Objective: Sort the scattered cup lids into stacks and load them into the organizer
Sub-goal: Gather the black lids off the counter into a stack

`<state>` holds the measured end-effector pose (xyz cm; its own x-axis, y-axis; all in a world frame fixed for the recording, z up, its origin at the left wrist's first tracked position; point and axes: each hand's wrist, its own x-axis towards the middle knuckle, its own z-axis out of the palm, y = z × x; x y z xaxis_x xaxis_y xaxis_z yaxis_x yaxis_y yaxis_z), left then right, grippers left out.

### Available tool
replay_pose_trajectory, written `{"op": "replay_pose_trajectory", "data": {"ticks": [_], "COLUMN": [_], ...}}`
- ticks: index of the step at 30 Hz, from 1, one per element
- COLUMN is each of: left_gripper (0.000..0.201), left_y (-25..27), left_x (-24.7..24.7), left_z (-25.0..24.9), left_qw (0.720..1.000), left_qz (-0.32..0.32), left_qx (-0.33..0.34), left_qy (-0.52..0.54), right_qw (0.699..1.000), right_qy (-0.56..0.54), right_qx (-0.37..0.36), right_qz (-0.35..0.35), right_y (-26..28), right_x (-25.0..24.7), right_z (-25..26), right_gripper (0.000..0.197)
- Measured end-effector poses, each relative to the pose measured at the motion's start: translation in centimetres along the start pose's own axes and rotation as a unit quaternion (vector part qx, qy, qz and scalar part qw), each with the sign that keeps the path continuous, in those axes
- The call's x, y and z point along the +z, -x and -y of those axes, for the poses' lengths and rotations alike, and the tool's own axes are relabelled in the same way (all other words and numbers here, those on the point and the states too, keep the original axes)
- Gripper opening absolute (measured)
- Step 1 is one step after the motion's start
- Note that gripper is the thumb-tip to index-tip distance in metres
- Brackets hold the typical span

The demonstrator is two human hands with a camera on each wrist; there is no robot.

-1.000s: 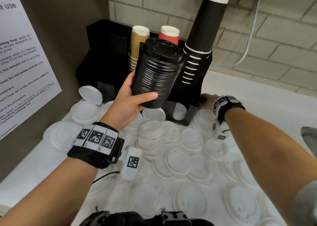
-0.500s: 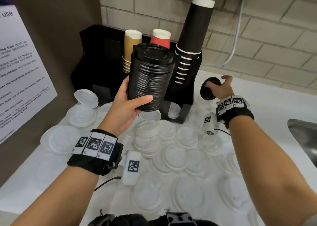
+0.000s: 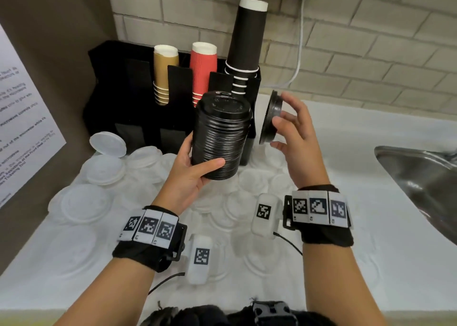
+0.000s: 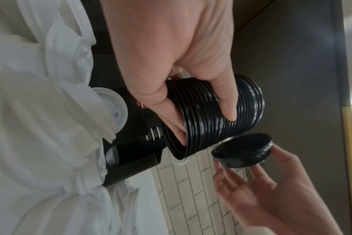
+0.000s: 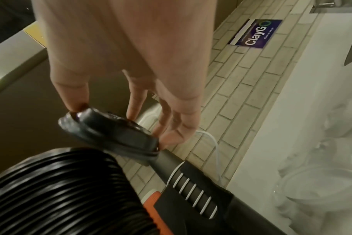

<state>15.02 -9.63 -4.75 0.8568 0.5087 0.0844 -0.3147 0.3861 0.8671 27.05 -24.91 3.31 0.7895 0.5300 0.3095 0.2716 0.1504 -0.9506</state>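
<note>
A loose black lid (image 3: pixel 271 117), lifted off the counter half a second ago, is now pinched at its rim by the right hand (image 3: pixel 295 137), just beside the black stack (image 3: pixel 220 137) gripped by the left hand's (image 3: pixel 190 172) curled fingers; adding it seems next.

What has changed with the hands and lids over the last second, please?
The right hand left the counter by the organizer, took hold of a black lid and raised it on edge beside the black stack. The left hand grips that stack as before; white lids remain scattered.
</note>
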Motion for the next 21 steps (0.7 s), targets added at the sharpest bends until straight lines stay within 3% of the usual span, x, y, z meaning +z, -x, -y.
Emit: {"op": "replay_pose_trajectory", "data": {"ticks": [4,12,21], "left_gripper": [0.069,0.091,0.086], "left_y": [1.0,2.0,2.6], "left_x": [0.5,0.9,0.3], "left_z": [0.0,-0.2,0.1], "left_qw": [1.0,1.0,0.999], "left_qz": [0.015,-0.001,0.014], "left_qx": [-0.004,-0.018,-0.024], "left_qy": [-0.008,-0.008,-0.024], "right_qw": [0.999,0.987,0.974], "right_qy": [0.014,0.112,0.173], "right_qx": [-0.036,-0.111,-0.147], "right_qz": [0.005,0.005,0.021], "right_y": [1.6,2.5,2.3], "right_x": [1.3,2.7,3.1], "right_z": [0.7,2.2,3.3], "right_gripper": [0.05,0.024,0.018]}}
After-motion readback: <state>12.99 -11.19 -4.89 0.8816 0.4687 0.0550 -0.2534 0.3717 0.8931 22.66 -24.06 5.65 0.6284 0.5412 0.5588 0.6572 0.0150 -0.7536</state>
